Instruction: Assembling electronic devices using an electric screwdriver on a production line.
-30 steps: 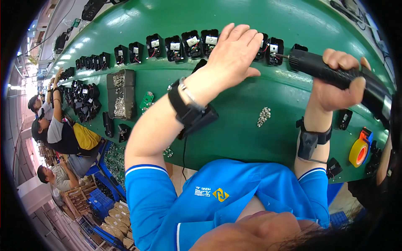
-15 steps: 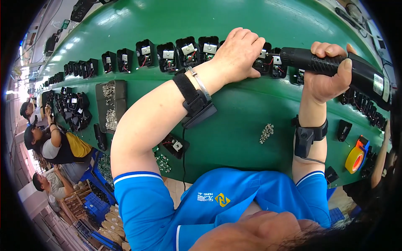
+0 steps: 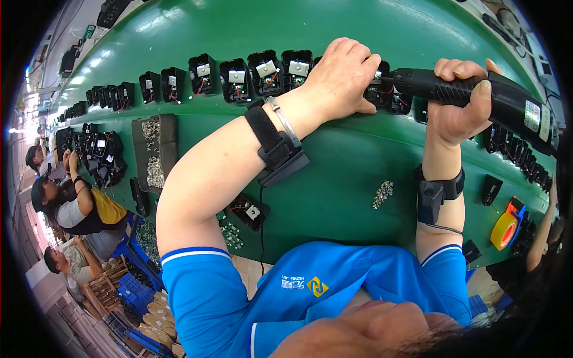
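My right hand is wrapped round the body of a black electric screwdriver, which lies nearly level and points left. Its tip reaches into an open black plastic housing with a metal plate, wires and a circuit board inside. My left hand grips that housing from its left side, fingers over the far part and thumb at the near part, hiding much of it. Just left of my left hand stand similar housings with silvery plates. Another housing sits partly under the screwdriver.
A small pile of metal parts lies on the green table. At left is a grey tray of metal pieces; at right, a tape dispenser. A loose housing rests near my left elbow. Other people work along the left side.
My right hand and the screwdriver have shifted slightly left, the tip going closer into the housing. My left hand keeps its hold. The view has turned a little.
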Available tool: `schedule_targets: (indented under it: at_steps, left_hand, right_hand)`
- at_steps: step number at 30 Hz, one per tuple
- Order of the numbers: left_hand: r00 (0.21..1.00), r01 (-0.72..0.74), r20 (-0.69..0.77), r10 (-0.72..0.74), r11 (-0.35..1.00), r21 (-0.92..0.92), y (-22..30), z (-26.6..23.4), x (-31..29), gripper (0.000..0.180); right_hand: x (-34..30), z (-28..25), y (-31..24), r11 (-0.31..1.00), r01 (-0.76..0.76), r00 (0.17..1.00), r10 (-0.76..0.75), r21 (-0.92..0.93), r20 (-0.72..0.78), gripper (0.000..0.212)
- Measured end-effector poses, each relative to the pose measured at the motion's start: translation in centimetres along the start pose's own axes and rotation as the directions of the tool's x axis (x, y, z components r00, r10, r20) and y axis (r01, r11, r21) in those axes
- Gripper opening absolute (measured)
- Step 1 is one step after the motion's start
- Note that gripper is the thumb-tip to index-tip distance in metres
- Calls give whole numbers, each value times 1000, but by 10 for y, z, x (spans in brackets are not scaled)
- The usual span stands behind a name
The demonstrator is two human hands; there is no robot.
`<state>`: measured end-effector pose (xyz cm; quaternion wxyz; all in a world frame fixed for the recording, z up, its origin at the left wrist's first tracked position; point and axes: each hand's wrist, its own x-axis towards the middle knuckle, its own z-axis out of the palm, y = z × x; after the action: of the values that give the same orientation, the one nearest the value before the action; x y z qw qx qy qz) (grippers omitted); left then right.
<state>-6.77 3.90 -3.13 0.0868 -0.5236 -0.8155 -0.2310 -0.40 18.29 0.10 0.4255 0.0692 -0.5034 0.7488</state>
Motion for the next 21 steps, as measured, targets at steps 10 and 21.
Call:
schedule_targets:
  at_steps: [10,21]
  left_hand:
    - [1000,14,22,-14,1000,21,0,-1,2,57]
    - [996,55,72,-53,998,-35,-2,-2,2,64]
  right_hand:
    - [-2,4,4,996,76,991,-69,-54,116,36]
    - [1,7,12,996,88,916,-94,34,389,39]
